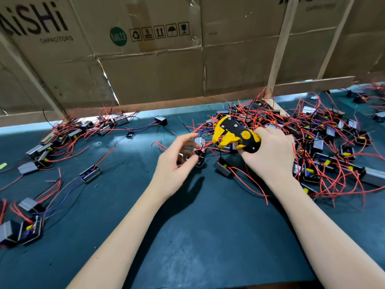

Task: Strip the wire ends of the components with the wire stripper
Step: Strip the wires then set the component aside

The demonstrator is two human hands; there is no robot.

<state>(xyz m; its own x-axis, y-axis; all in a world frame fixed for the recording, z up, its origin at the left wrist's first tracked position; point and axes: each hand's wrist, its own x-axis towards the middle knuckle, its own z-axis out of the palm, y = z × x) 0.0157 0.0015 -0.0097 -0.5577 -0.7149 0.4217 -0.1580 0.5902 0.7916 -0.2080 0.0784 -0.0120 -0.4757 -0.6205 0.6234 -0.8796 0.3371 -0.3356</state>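
My right hand grips the handles of a yellow and black wire stripper, whose jaws point left above the table. My left hand hovers with its fingers spread and blurred, just left of a small grey and black component with red wires. Nothing is held in the left hand. A big tangled heap of components with red wires lies behind and right of the right hand.
The green table mat carries more components at the left and far left. A cardboard wall on a wooden frame stands along the back. A single black component lies near the back middle.
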